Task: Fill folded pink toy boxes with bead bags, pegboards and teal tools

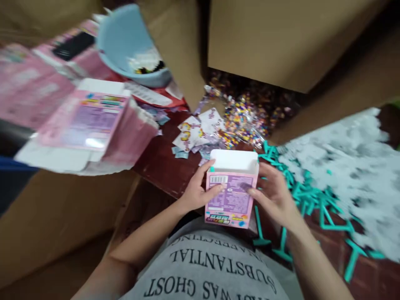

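Between my two hands is a pink and purple cardboard box [231, 200], held upside down to my view, its white top flap [234, 159] raised. My left hand [200, 189] grips its left side, thumb on the printed face. My right hand [271, 193] has the right side, with the thumb pressed on the front near the edge. Whatever lies inside the box is hidden. Just beyond it are white printed cards [190, 133], small pale packets [180, 152] and clear bags of colourful beads [240, 118]. Teal plastic T-shaped pieces [306, 191] lie beside my right hand.
Flattened pink boxes [134, 133] are stacked at the left. Behind them stand a light blue basin [121, 37] and a dark phone-like object [73, 46]. Large cardboard cartons [256, 37] rise at the back. White pieces [343, 166] are heaped at the right on the dark red table [156, 166].
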`<action>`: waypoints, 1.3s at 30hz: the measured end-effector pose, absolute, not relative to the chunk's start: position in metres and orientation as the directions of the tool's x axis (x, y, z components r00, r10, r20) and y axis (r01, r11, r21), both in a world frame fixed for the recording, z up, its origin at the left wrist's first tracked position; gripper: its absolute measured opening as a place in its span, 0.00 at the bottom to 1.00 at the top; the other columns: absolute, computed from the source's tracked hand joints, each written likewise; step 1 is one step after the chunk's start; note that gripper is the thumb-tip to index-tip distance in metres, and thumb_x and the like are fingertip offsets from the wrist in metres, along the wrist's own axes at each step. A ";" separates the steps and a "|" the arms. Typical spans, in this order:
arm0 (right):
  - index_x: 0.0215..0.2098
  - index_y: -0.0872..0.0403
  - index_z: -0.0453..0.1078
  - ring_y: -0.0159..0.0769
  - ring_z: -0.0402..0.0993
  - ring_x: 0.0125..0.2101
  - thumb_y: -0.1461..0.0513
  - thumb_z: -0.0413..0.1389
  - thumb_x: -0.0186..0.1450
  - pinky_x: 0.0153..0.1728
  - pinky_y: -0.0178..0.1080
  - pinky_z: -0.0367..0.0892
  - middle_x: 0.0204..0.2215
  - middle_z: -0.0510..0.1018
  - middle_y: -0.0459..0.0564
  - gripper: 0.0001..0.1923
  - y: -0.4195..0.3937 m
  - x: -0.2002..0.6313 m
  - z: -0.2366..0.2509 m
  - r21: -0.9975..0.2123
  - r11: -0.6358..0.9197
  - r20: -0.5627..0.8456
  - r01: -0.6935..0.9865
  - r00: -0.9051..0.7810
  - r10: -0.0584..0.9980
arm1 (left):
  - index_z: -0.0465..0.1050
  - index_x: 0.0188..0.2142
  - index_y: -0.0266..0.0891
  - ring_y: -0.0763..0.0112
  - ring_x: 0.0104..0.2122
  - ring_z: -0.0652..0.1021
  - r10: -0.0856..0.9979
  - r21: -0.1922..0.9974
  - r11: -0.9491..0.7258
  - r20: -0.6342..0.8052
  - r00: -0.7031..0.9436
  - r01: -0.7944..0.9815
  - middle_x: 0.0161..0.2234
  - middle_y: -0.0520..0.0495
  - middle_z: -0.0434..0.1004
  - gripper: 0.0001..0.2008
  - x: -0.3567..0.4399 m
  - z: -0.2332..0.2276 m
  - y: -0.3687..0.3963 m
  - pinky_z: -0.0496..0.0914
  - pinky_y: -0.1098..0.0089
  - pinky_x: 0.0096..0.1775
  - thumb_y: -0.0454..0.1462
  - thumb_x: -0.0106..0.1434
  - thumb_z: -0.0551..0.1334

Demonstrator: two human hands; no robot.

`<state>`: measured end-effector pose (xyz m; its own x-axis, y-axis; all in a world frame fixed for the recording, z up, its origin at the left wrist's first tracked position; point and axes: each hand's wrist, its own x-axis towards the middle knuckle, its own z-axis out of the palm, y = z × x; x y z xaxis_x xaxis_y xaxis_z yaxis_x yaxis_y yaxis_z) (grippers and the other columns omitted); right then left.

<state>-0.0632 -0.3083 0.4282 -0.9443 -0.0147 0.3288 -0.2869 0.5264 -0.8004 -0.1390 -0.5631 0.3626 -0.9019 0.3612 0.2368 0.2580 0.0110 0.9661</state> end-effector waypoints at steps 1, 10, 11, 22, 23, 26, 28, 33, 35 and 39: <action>0.71 0.44 0.58 0.43 0.82 0.53 0.57 0.61 0.74 0.49 0.47 0.81 0.58 0.78 0.55 0.30 -0.308 -0.060 0.415 -0.867 0.440 0.264 -0.235 -0.964 0.005 | 0.72 0.63 0.42 0.61 0.45 0.83 0.426 0.978 0.024 0.177 -0.887 0.207 0.54 0.40 0.81 0.28 -0.140 0.359 -0.562 0.80 0.59 0.48 0.43 0.65 0.73; 0.56 0.48 0.73 0.44 0.77 0.55 0.53 0.63 0.73 0.53 0.51 0.77 0.52 0.78 0.54 0.15 -0.286 -0.028 0.384 -0.807 0.579 0.181 -0.118 -0.982 0.051 | 0.66 0.67 0.42 0.63 0.48 0.84 0.594 0.996 -0.005 0.078 -0.801 0.093 0.56 0.36 0.79 0.30 -0.134 0.351 -0.559 0.81 0.67 0.44 0.41 0.69 0.70; 0.58 0.48 0.72 0.47 0.74 0.59 0.53 0.64 0.72 0.57 0.55 0.75 0.57 0.76 0.57 0.19 -0.287 -0.031 0.390 -0.745 0.654 0.263 -0.131 -0.959 0.108 | 0.63 0.69 0.43 0.62 0.49 0.84 0.576 0.994 -0.027 0.105 -0.810 0.110 0.58 0.36 0.79 0.33 -0.132 0.352 -0.557 0.81 0.66 0.46 0.41 0.69 0.71; 0.43 0.49 0.78 0.32 0.83 0.33 0.59 0.63 0.74 0.34 0.37 0.76 0.37 0.86 0.44 0.03 -0.321 -0.060 0.486 -0.878 0.440 0.209 -0.190 -0.978 -0.004 | 0.61 0.73 0.51 0.60 0.52 0.85 0.567 0.887 -0.034 0.396 -0.723 0.460 0.62 0.38 0.78 0.42 -0.116 0.387 -0.555 0.82 0.62 0.52 0.37 0.64 0.76; 0.43 0.49 0.78 0.33 0.82 0.31 0.58 0.64 0.74 0.31 0.37 0.75 0.35 0.86 0.43 0.03 -0.316 -0.058 0.484 -0.901 0.405 0.211 -0.159 -0.973 0.088 | 0.62 0.72 0.50 0.60 0.51 0.85 0.553 0.880 -0.024 0.406 -0.727 0.474 0.61 0.39 0.78 0.42 -0.116 0.387 -0.559 0.82 0.62 0.52 0.37 0.63 0.76; 0.43 0.49 0.78 0.34 0.82 0.29 0.58 0.64 0.74 0.29 0.38 0.74 0.34 0.86 0.44 0.04 -0.307 -0.052 0.470 -0.871 0.477 0.221 -0.122 -0.962 0.158 | 0.65 0.71 0.49 0.62 0.50 0.84 0.532 0.884 -0.019 0.405 -0.744 0.468 0.59 0.40 0.79 0.40 -0.120 0.384 -0.569 0.83 0.65 0.49 0.37 0.63 0.77; 0.43 0.48 0.79 0.37 0.84 0.36 0.58 0.63 0.75 0.37 0.42 0.76 0.38 0.87 0.45 0.04 -0.304 -0.051 0.461 -0.730 0.656 0.257 -0.193 -0.966 0.001 | 0.66 0.70 0.49 0.60 0.52 0.84 0.544 0.897 -0.017 0.380 -0.748 0.442 0.58 0.40 0.79 0.39 -0.122 0.381 -0.571 0.82 0.64 0.50 0.38 0.63 0.77; 0.57 0.45 0.78 0.51 0.75 0.59 0.48 0.63 0.73 0.59 0.59 0.69 0.57 0.82 0.52 0.18 -0.289 -0.053 0.452 -0.490 0.809 0.328 -0.325 -0.929 -0.174 | 0.66 0.70 0.50 0.65 0.46 0.83 0.574 0.917 -0.095 0.368 -0.731 0.387 0.57 0.41 0.78 0.37 -0.128 0.373 -0.572 0.81 0.68 0.44 0.38 0.65 0.76; 0.63 0.47 0.72 0.49 0.75 0.60 0.47 0.64 0.72 0.57 0.55 0.73 0.60 0.78 0.57 0.25 -0.281 -0.049 0.447 -0.606 0.734 0.287 -0.307 -0.945 -0.158 | 0.66 0.70 0.51 0.64 0.47 0.82 0.574 0.906 -0.117 0.396 -0.717 0.407 0.56 0.42 0.77 0.37 -0.131 0.370 -0.574 0.80 0.67 0.46 0.38 0.65 0.76; 0.56 0.44 0.76 0.38 0.81 0.49 0.56 0.61 0.76 0.51 0.44 0.78 0.48 0.84 0.47 0.12 -0.278 -0.032 0.423 -0.810 0.529 0.114 -0.254 -0.953 -0.282 | 0.77 0.56 0.48 0.63 0.50 0.79 0.699 0.926 -0.013 0.278 -0.659 0.377 0.50 0.44 0.76 0.18 -0.138 0.369 -0.578 0.79 0.65 0.48 0.38 0.68 0.72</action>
<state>-0.0325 -0.2785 0.4233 -0.9526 -0.2819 0.1144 -0.2539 0.5291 -0.8097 -0.1378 -0.5782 0.3693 -0.6588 0.6990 0.2780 0.3773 -0.0127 0.9260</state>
